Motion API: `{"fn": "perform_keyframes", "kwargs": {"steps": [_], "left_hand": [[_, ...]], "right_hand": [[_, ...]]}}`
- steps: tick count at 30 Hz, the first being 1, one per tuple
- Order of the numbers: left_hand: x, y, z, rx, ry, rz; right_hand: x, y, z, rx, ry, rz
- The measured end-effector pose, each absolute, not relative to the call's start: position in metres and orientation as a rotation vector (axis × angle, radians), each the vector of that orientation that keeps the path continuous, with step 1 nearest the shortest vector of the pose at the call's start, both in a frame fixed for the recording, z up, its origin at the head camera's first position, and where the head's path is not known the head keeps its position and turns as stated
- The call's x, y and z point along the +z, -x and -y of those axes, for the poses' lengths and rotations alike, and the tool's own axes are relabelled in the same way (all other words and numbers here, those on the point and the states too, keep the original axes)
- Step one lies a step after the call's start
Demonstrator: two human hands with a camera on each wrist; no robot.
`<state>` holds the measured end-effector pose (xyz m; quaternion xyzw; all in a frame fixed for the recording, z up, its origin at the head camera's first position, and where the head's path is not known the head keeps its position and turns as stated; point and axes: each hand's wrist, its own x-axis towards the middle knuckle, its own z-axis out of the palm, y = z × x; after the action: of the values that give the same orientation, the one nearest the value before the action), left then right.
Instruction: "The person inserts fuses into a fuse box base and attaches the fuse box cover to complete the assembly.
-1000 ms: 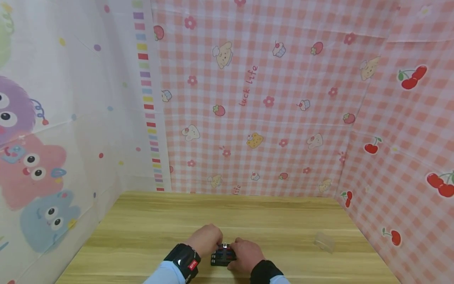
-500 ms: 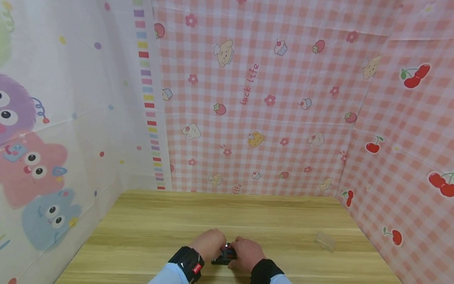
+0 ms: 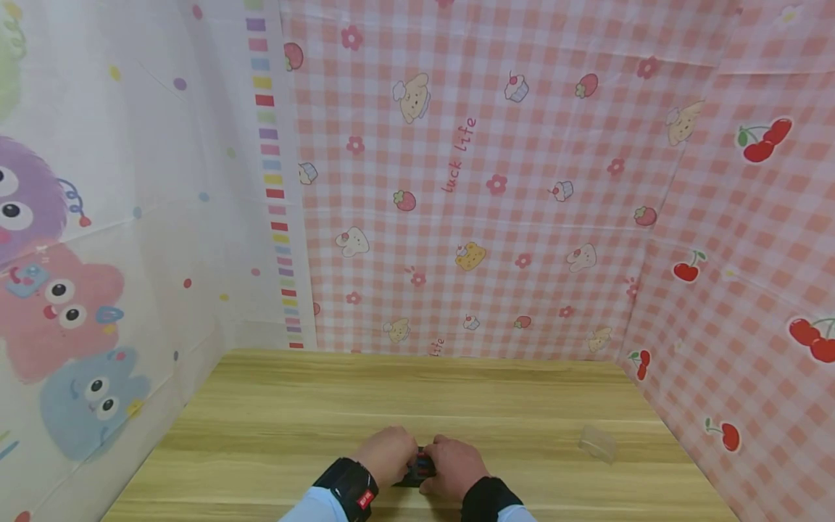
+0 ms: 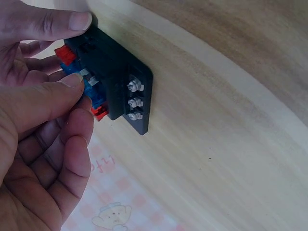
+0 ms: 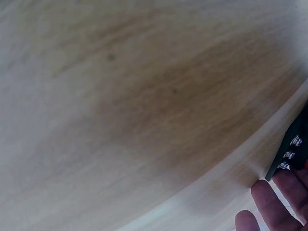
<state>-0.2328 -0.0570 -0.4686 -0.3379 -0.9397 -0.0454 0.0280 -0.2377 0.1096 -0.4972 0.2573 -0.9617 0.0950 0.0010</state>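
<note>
A black fuse block [image 4: 115, 77] with a row of screw terminals [image 4: 135, 85] stands on the wooden table, tilted in the left wrist view. Coloured blade fuses sit along it: a red fuse [image 4: 66, 54] at one end, another red fuse [image 4: 99, 112] at the other, blue between them. My left hand [image 3: 386, 457] pinches a blue fuse [image 4: 97, 92] at the block between thumb and forefinger. From the other side my right hand [image 3: 457, 467] grips the block, its thumb on the top edge. Both hands cover much of the block in the head view.
A small clear plastic piece [image 3: 596, 444] lies on the wooden table [image 3: 313, 391] at the right. Printed cloths hang around it: a pink checked one [image 3: 417, 217] behind and to the right, a white cartoon one [image 3: 163, 254] on the left.
My left hand has shifted slightly right and nearer, over the fuse block, and now hides its left part. My right hand stays in place on the block.
</note>
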Motion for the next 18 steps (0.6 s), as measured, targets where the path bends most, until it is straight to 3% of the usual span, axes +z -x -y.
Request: {"fn": "perform_keyframes", "kwargs": {"steps": [18], "left_hand": [[-0.4771, 0.2334, 0.0540, -0.108, 1.018, 2.935]], "right_hand": [[-0.4999, 0.2402, -0.1110, 0.318, -0.820, 3.017]]}}
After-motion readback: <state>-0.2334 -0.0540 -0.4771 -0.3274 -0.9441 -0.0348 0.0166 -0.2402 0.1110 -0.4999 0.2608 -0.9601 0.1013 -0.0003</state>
